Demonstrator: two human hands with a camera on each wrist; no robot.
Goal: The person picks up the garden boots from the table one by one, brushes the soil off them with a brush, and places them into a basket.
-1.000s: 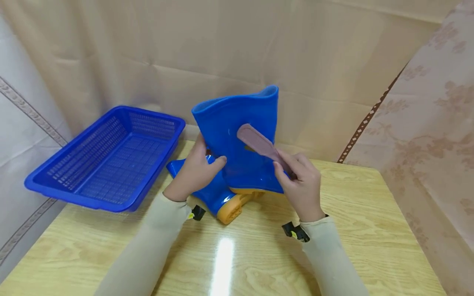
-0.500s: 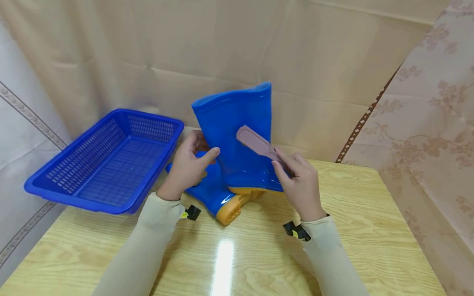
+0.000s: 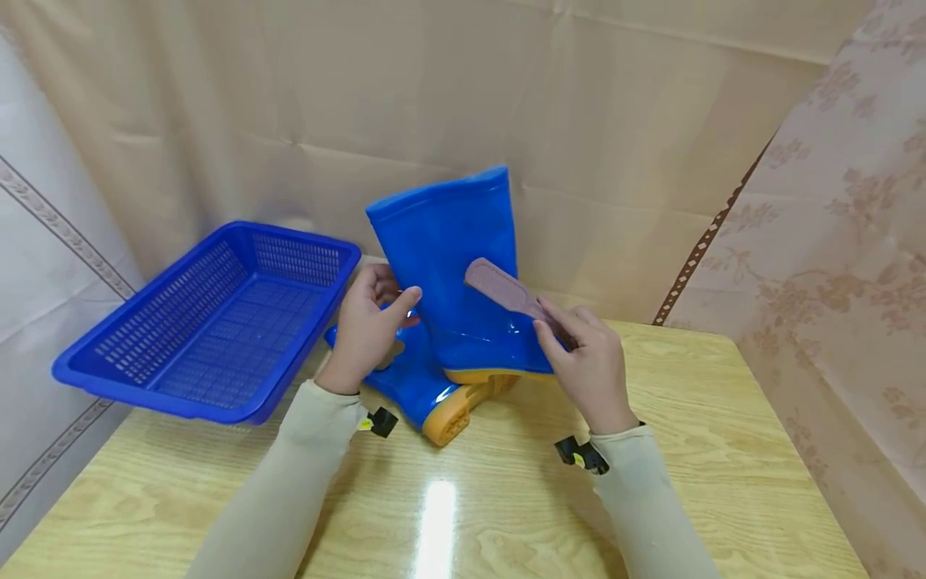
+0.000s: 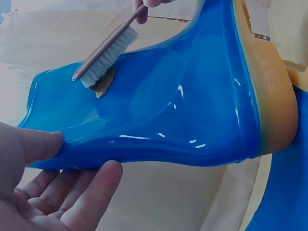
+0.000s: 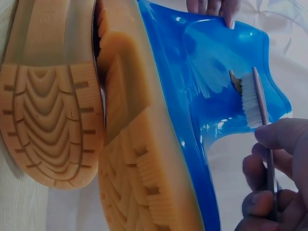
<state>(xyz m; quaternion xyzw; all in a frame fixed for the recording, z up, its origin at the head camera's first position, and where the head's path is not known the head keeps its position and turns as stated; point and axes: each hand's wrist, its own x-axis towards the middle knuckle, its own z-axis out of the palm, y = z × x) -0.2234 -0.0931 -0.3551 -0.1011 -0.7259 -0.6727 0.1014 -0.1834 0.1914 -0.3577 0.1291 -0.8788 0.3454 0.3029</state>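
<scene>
A blue rubber boot (image 3: 456,241) with a yellow sole stands tilted over a second blue boot (image 3: 412,374), which lies on its side. My right hand (image 3: 589,358) grips a shoe brush (image 3: 499,287) by its handle, the white bristles (image 4: 107,60) facing the boot's shaft. A brown patch (image 4: 103,85) on the shaft shows at the bristles' edge. At the back of the shaft is my left hand (image 3: 365,326), fingers loosely bent. In the left wrist view its thumb overlaps the boot and a fingertip is right at the boot's edge.
A blue plastic basket (image 3: 239,338) with perforated walls sits at the left of the wooden table (image 3: 535,498). Beige cloth (image 3: 579,161) hangs behind the table, and patterned cloth (image 3: 832,265) hangs at the right.
My left hand has loosened its grip and shifted left off the shaft's front. The boot's top has tipped left and its opening has turned from view. The brush has moved slightly lower.
</scene>
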